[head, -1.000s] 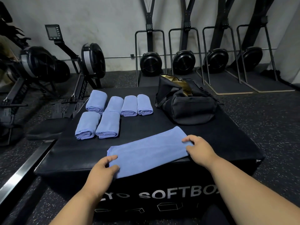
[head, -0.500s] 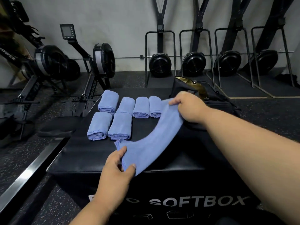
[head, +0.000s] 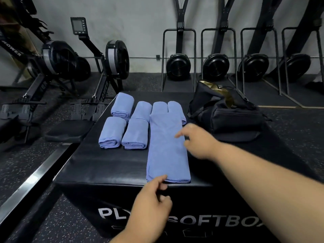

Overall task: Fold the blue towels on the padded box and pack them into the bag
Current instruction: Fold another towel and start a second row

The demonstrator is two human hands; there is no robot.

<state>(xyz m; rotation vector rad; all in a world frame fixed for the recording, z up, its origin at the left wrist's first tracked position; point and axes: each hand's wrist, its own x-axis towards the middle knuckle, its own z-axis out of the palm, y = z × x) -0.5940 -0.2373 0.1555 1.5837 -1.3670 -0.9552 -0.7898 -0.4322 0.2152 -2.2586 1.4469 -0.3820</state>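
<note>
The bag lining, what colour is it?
Gold, showing at the open top of the black bag in the head view.

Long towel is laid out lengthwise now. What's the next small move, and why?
Probably pinch the near hem of the long blue towel strip with the left hand, already touching it, and roll or fold it away: six blue towel bundles beside it are finished; this strip lies flat.
</note>
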